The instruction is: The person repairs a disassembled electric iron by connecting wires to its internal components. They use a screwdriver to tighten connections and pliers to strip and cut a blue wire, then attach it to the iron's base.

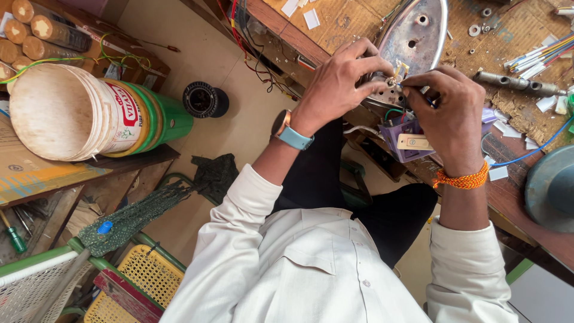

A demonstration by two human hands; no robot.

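Both hands pinch a small metal part over iron soleplate point(412, 36).
Left hand point(341, 78), right hand point(445, 110) narrow on small metal part point(394, 79); a slip could drop it among bench point(347, 24) clutter.

Between my fingers point(382, 76) sits a small brass-and-white terminal part point(396, 76), held upright. Just behind it lies a shiny iron soleplate point(418, 30), tilted on the worktop. Below them is a purple housing point(402, 139).

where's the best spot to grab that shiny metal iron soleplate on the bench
Probably the soleplate's broad rounded end, coming in from the bench-edge side. The plate lies flat, so pinch its rim rather than the face. That end is partly covered now by the left hand and right hand, which hold a small part.
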